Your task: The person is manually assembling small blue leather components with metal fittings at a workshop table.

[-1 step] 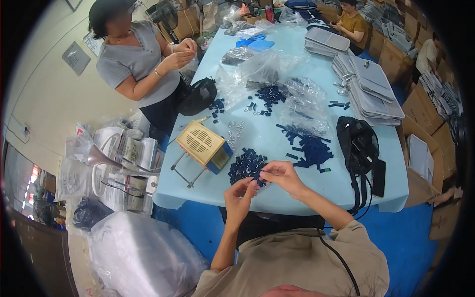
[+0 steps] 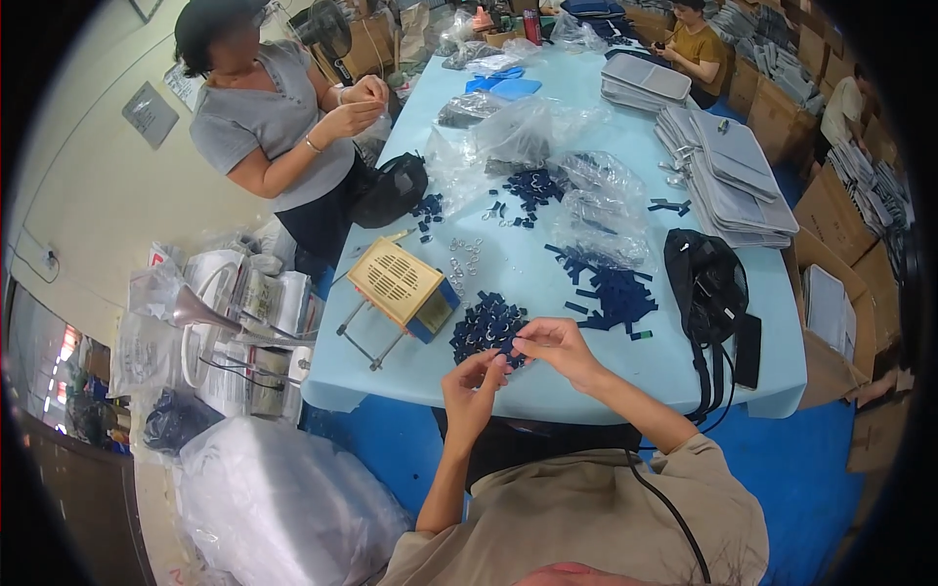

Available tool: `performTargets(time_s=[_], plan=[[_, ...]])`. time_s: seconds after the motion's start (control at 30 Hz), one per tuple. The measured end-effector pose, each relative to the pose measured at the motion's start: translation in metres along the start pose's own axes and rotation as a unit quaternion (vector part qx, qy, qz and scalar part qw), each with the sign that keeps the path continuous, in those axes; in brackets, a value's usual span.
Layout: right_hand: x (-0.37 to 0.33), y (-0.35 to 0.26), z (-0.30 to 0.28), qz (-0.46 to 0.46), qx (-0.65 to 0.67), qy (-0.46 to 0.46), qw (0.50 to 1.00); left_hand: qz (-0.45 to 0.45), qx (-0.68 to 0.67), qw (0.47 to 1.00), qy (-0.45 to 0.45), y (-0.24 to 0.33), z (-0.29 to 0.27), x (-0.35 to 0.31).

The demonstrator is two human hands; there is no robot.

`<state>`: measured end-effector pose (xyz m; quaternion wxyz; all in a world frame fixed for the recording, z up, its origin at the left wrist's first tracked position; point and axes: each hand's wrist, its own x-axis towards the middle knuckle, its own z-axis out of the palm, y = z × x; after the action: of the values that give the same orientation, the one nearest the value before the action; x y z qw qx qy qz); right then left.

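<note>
Both my hands meet at the near edge of the light blue table (image 2: 391, 391). Thumb and fingers of my left hand (image 2: 473, 387) are pinched together, and so are those of my right hand (image 2: 555, 348). Between the fingertips a small dark blue fabric strip (image 2: 509, 353) shows in part; whether a ring is on it I cannot tell. Just beyond lies a heap of dark blue fabric tabs (image 2: 482, 322) with metal rings among them. Loose metal rings (image 2: 466, 256) are scattered farther off. To the right of the heap is a pile of flat dark blue strips (image 2: 618, 299).
A cream boxy device (image 2: 399, 283) on metal legs stands left of the heap. Right of the strips lie a black bag (image 2: 702, 288) and a phone (image 2: 747, 354). Clear plastic bags (image 2: 518, 142) and grey folded cases (image 2: 728, 176) sit farther back. Across the left corner a person (image 2: 283, 127) works.
</note>
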<state>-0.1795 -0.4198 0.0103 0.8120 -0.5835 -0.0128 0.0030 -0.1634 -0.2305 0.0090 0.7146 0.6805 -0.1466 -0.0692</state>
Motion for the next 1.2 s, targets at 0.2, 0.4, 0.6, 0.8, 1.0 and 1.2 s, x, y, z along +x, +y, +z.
performTargets(time_s=[0.2,0.4,0.6,0.8,1.0,1.2], plan=[[-0.007,0.015,-0.01,0.012,-0.006,0.003,1.0,-0.006,-0.03,0.999,-0.026,-0.008,0.005,0.002],[-0.019,0.038,-0.012,-0.002,-0.079,-0.017,0.997,-0.025,-0.038,0.999,-0.011,-0.025,-0.003,-0.012],[-0.031,0.039,-0.036,0.031,-0.222,-0.112,0.968,-0.032,-0.025,0.999,-0.023,-0.032,0.007,-0.007],[-0.011,0.011,-0.078,-0.098,-0.506,-0.033,0.856,-0.038,-0.032,0.999,-0.006,-0.03,0.013,0.021],[0.018,0.005,-0.125,-0.091,-0.61,0.002,0.787,-0.048,-0.039,0.997,-0.043,-0.032,0.045,0.12],[0.03,0.007,-0.127,-0.032,-0.576,0.008,0.817,-0.034,-0.056,0.998,0.003,-0.028,0.081,0.234]])
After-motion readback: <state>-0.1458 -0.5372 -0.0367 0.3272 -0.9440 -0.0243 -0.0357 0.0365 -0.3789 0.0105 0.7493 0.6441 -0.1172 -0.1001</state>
